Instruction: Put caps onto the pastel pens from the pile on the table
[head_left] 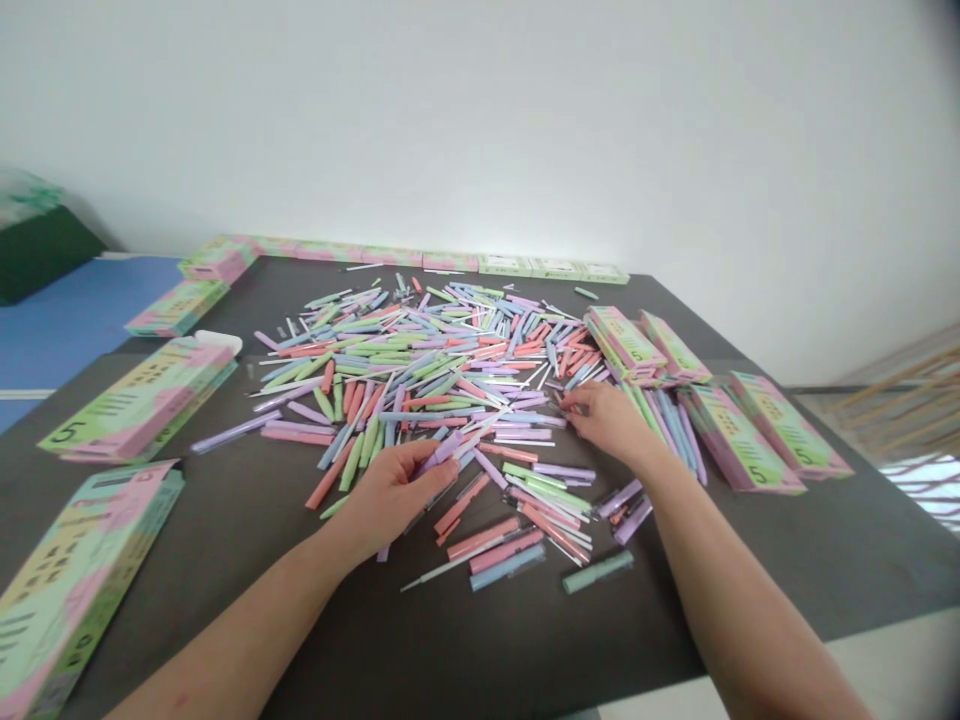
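Curled fingers (pixel 411 478) of the left hand (pixel 386 495) press a lilac capped pen (pixel 444 452) against the thumb, while the right hand (pixel 609 420) lies half-spread, its fingertips (pixel 568 398) touching the edge of the pile. Pastel pens (pixel 420 380) lie heaped mid-table, within easy reach of both hands, ringed by flat printed boxes (pixel 139 400) on the dark tabletop (pixel 337 650).

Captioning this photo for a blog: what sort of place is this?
Probably a small packing room or workspace: a dark table is heaped with pastel pen-like sticks, and printed boxes lie stacked around its edges.
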